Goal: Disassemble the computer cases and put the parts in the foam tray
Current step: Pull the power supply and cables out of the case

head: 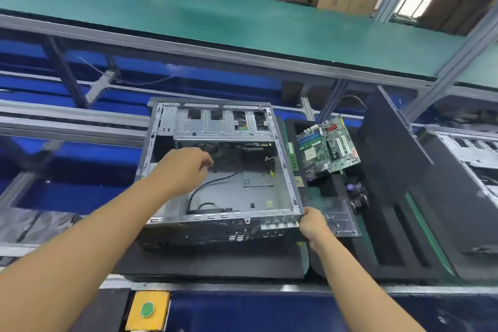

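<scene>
An open grey computer case (285, 170) lies on its side on a black foam mat, with a black cable (215, 183) on its bare floor. My left hand (186, 167) reaches inside, fingers curled near the cable's upper end; whether it holds anything I cannot tell. My right hand (314, 225) grips the case's near right corner. Just right of the case stands the black foam tray (388, 250). A green motherboard (327, 147) lies tilted at its far end, and a clear side panel (341, 217) rests on its near part.
A black case cover (396, 159) leans upright against the tray's right side. Another opened case (469, 153) lies at the far right. A green shelf (215, 16) runs across above. A yellow box with a green button (147, 309) sits at the front edge.
</scene>
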{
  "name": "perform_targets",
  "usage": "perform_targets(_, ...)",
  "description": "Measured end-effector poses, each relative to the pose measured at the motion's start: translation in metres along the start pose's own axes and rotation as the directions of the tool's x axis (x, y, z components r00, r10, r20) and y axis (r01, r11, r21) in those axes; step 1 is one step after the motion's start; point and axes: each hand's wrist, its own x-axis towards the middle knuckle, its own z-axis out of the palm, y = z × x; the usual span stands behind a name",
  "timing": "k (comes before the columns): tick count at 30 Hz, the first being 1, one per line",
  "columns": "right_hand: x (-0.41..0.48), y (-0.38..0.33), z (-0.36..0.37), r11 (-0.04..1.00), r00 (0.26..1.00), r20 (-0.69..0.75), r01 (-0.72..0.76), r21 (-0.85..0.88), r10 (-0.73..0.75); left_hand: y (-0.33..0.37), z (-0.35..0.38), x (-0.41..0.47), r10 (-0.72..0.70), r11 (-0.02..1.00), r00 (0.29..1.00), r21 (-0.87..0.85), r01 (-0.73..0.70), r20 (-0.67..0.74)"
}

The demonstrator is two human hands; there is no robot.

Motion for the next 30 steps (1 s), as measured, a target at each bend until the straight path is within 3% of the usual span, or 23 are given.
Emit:
perform_targets(3, 0.015, -0.01, 0.004, 0.97, 0.998, -0.05, 0.021, -0.241, -0.034, -0.031, 0.018, 0.002, 0.005, 0.995, 1.0, 0.098, -0.007, 0.026)
perform_targets(7, 0.026, -0.005, 0.007, 0.97, 0.993, -0.116, -0.021, -0.24, -0.007, -0.047, 0.039, 0.001, -0.037, 0.997, 0.998, 0.065, 0.034, 0.042)
perform_targets(10, 0.028, -0.005, 0.009, 0.971, 0.997, -0.052, 0.05, -0.236, -0.063, -0.047, 0.044, 0.003, -0.081, 0.997, 0.996, 0.018, 0.08, 0.024)
perform_targets(14, 0.037, -0.013, 0.004, 0.884, 0.994, 0.1, 0.082, -0.46, -0.041, -0.041, 0.044, 0.011, -0.136, 0.991, 0.99, 0.001, 0.136, -0.037)
perform_targets(19, 0.036, -0.026, -0.017, 0.945, 0.989, 0.103, 0.131, -0.301, -0.105, -0.046, 0.044, 0.013, -0.231, 0.973, 0.972, -0.036, 0.23, -0.031)
perform_targets(22, 0.033, -0.054, -0.038, 0.956, 0.975, 0.044, 0.221, -0.192, -0.216, -0.05, 0.046, 0.006, -0.256, 0.965, 0.966, -0.063, 0.253, -0.039)
perform_targets(26, 0.009, -0.113, -0.052, 0.847, 0.853, -0.03, 0.512, -0.143, -0.521, -0.051, 0.037, -0.012, -0.219, 0.974, 0.97, -0.091, 0.21, -0.107)
perform_targets(28, -0.015, -0.145, -0.04, 0.755, 0.764, 0.101, 0.646, -0.115, -0.638, -0.056, 0.027, -0.025, -0.195, 0.975, 0.975, -0.126, 0.182, -0.104)
perform_targets(30, -0.04, -0.169, -0.013, 0.69, 0.67, 0.357, 0.718, -0.091, -0.651, -0.063, 0.015, -0.043, -0.181, 0.967, 0.983, -0.189, 0.17, -0.04)
